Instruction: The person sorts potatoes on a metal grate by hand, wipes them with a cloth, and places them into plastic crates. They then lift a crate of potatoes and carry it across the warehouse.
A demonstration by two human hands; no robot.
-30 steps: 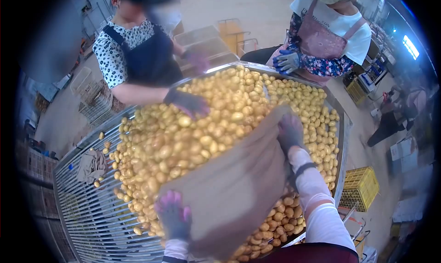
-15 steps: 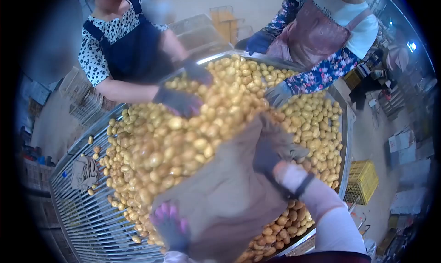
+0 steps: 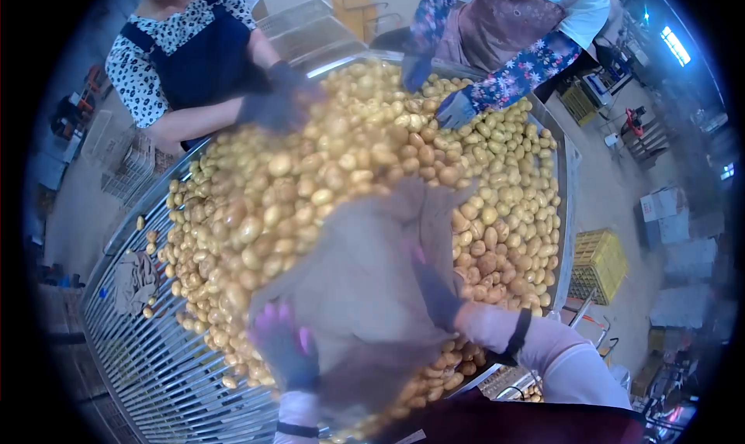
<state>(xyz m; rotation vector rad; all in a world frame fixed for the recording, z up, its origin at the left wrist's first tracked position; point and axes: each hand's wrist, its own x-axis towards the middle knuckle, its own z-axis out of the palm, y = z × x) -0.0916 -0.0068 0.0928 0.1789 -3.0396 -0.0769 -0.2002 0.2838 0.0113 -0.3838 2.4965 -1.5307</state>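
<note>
A large grey-brown cloth (image 3: 372, 266) is spread over a heap of potatoes (image 3: 272, 211) on a metal sorting table. My left hand (image 3: 287, 347), in a grey glove with pink fingertips, lies on the cloth's left edge with its fingers apart. On the right side of the cloth is my right hand (image 3: 434, 289), also gloved; it is blurred, and its fingers are partly lost against the fabric, so their grip is unclear.
Across the table, one co-worker's gloved hands (image 3: 275, 103) and another's (image 3: 454, 107) are among the potatoes. Metal bars (image 3: 155, 374) and a crumpled rag (image 3: 136, 281) lie at left. A yellow crate (image 3: 597, 266) stands beyond the right edge.
My right hand and the cloth's right part have shifted left, uncovering more potatoes. The co-workers' hands have also moved over the heap. The whole view has shifted slightly.
</note>
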